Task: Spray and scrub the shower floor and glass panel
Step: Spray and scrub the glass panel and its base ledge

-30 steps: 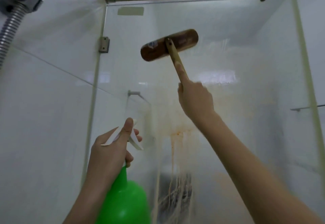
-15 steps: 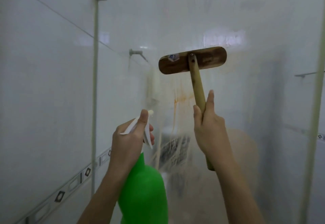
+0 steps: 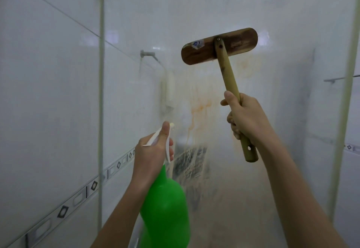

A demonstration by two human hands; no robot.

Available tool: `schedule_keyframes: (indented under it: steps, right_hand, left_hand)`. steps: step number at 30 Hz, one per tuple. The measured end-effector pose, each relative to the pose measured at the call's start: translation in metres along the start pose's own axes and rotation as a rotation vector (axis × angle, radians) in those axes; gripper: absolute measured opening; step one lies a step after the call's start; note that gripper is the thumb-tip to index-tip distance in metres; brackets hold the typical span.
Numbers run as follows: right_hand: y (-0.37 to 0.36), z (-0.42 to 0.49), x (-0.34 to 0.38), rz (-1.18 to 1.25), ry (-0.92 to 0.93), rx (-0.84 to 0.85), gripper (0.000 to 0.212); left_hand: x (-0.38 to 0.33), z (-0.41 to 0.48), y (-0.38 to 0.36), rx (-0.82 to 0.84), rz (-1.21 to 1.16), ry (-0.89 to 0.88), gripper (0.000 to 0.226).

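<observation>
We are scrubbing the glass panel (image 3: pixel 224 111): our right hand (image 3: pixel 246 117) is wrapped tight round the brush (image 3: pixel 219 46) handle, head up against the glass above the orange streaks (image 3: pixel 196 111). Our left hand (image 3: pixel 153 150) grips the green spray bottle (image 3: pixel 165 205), thumb on top, nozzle facing the glass. Next, we judge, the brush should come down through those streaks, under steady pressure.

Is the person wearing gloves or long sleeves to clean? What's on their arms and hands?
No gloves. The left hand and the right hand are both bare, with no rings that I can see. The left arm and the right arm are bare too, as far as the picture shows: no sleeves, no watch, no bracelet.
</observation>
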State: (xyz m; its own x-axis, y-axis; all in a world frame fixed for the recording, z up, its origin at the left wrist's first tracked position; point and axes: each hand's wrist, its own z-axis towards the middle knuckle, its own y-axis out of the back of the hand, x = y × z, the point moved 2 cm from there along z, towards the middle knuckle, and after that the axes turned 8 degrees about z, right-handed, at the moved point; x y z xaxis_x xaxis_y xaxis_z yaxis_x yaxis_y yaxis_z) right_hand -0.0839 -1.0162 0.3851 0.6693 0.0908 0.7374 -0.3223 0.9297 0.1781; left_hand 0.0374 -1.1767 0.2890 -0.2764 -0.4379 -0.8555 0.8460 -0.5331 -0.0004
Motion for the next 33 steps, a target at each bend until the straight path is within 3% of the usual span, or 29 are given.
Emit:
schedule_keyframes:
  steps: [4,9,15,21,24,27,30,33]
  right_hand:
    - [-0.013,-0.031,-0.043,-0.077,-0.018,-0.041,0.036]
    - [-0.031,-0.145,-0.117,-0.197,-0.22,-0.03,0.041]
    - [-0.05,-0.04,-0.06,-0.174,0.028,-0.002,0.039]
    - [-0.054,-0.155,-0.119,-0.237,-0.175,0.053,0.032]
    - [-0.064,-0.088,-0.086,-0.327,-0.029,0.04,0.036]
    - [-0.063,-0.032,-0.062,-0.251,0.087,0.005,0.041]
    - [-0.046,-0.096,-0.118,-0.303,-0.016,0.017,0.033]
    - [-0.024,-0.158,-0.148,-0.393,-0.084,-0.041,0.041]
  left_hand:
    - [0.007,-0.01,0.0,-0.023,0.057,-0.054,0.051]
    - [0.015,-0.026,0.013,-0.033,-0.024,-0.055,0.038]
    - [0.022,-0.045,0.019,-0.031,0.034,-0.021,0.038]
    - [0.03,-0.059,0.041,-0.045,0.015,0.016,0.045]
    - [0.029,-0.061,0.045,-0.053,0.081,0.01,0.051]
    - [0.025,-0.062,0.04,-0.047,0.094,-0.008,0.051]
    - [0.022,-0.06,0.034,-0.034,0.058,-0.009,0.051]
    - [0.02,-0.058,0.025,-0.002,0.007,-0.029,0.048]
